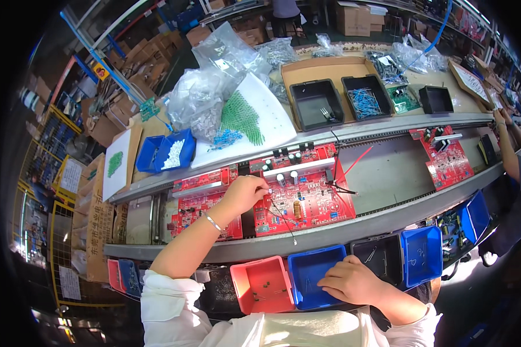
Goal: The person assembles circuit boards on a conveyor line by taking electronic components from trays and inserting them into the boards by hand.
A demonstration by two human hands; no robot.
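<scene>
Fingers of the left hand (246,194) pinch together on a small part, too tiny to identify, pressed onto the large red printed circuit board (304,196) lying on the grey conveyor bench (382,173). The right hand (353,281) rests curled and loosely closed at the edge of the blue plastic parts bin (312,269), just beside a red plastic bin (260,286).

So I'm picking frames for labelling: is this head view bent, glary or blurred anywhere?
Head view: strong fisheye, the conveyor rail bows and black corners ring the picture; glare whitens the sleeve at the bottom and the clear plastic bags; the left hand on the red circuit board and the right hand look sharp.
</scene>
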